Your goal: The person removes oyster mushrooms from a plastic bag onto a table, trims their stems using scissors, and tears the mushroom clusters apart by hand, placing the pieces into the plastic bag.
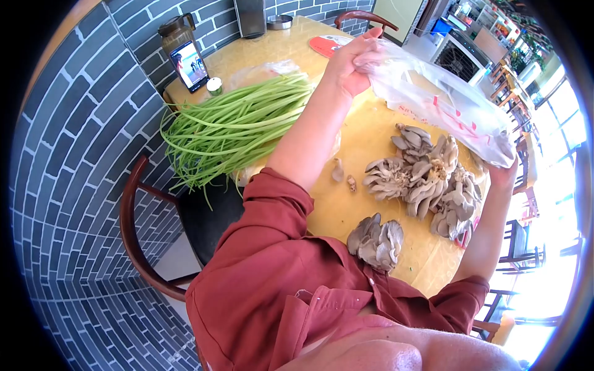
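Observation:
A thin see-through plastic bag [442, 99] with red print is stretched out above the table between my two hands. My left hand [356, 65] grips one end of it, up and ahead of me. At the right, my right hand [504, 170] has hold of the other end, its fingers partly covered by the plastic. Under the bag lies a heap of grey oyster mushrooms [427, 179] in several clusters. Nearer my chest sits a separate oyster mushroom cluster [376, 242]. Two small mushroom bits [338, 170] rest left of the heap.
Long green stalks [241, 123] are piled on the left of the wooden table [328, 213]. Behind them stand a lit phone [189, 66], a small white-topped jar [215, 86] and a brown jug [176, 34]. A chair [139, 247] is at the left, by the brick wall.

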Demonstrator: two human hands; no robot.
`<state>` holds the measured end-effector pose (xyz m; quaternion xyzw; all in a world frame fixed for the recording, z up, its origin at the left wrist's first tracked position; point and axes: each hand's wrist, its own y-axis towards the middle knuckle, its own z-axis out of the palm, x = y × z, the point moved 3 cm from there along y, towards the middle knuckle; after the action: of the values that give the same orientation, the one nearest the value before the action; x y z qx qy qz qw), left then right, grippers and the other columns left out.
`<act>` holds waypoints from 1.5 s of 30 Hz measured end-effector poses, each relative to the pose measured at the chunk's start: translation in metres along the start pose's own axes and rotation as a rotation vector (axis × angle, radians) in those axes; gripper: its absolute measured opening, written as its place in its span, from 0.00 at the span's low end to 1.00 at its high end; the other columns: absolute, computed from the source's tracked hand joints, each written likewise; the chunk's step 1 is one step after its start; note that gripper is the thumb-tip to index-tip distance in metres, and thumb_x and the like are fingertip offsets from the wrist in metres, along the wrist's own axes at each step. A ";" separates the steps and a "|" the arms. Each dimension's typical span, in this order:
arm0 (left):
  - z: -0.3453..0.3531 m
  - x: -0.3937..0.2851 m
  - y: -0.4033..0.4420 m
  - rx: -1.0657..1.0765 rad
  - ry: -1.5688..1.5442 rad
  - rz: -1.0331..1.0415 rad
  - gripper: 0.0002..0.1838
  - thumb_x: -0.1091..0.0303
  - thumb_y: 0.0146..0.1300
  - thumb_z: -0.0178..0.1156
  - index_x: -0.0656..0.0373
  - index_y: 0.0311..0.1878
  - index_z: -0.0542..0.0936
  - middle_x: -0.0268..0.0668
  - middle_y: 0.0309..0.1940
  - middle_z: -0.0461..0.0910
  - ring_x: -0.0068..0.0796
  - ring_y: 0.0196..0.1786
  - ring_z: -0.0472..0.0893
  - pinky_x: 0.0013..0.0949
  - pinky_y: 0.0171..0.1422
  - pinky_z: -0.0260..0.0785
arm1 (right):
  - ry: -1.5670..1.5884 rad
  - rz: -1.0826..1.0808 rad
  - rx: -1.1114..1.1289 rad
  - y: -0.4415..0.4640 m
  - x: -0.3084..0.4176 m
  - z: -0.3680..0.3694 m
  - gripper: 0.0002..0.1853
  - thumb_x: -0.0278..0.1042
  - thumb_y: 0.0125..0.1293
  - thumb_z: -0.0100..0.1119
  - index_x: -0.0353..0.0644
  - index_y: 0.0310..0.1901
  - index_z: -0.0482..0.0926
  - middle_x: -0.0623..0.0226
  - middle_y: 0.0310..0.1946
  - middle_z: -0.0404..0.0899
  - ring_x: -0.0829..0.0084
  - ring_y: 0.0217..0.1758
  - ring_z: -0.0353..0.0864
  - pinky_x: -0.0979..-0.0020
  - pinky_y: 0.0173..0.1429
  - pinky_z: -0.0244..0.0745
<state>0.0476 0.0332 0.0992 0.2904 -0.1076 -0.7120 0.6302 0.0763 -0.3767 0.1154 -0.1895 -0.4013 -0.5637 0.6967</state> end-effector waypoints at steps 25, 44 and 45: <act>0.047 -0.035 -0.032 -0.500 2.652 -0.237 0.14 0.71 0.54 0.55 0.58 0.44 0.81 0.51 0.37 0.80 0.49 0.43 0.80 0.43 0.48 0.69 | -1.646 -1.096 0.303 -0.005 -0.075 0.163 0.15 0.28 0.52 0.58 0.46 0.44 0.77 0.69 0.44 0.77 0.63 0.50 0.74 0.65 0.57 0.69; -0.013 0.041 -0.019 0.257 2.511 -0.610 0.19 0.76 0.52 0.56 0.57 0.50 0.77 0.42 0.47 0.79 0.37 0.46 0.79 0.38 0.51 0.70 | -2.108 -0.309 1.152 -0.033 -0.165 0.166 0.15 0.35 0.55 0.63 0.45 0.45 0.80 0.64 0.50 0.77 0.63 0.62 0.68 0.63 0.66 0.61; -0.019 0.040 -0.017 0.265 2.510 -0.604 0.20 0.76 0.53 0.56 0.56 0.52 0.76 0.42 0.48 0.79 0.37 0.47 0.79 0.38 0.52 0.70 | -2.075 -0.333 1.123 -0.042 -0.161 0.174 0.11 0.29 0.56 0.59 0.41 0.41 0.79 0.64 0.46 0.78 0.62 0.54 0.74 0.62 0.62 0.66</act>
<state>0.0421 0.0015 0.0641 0.8275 0.5529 -0.0526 0.0821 -0.0304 -0.1624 0.0882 -0.1690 -0.9835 0.0296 -0.0569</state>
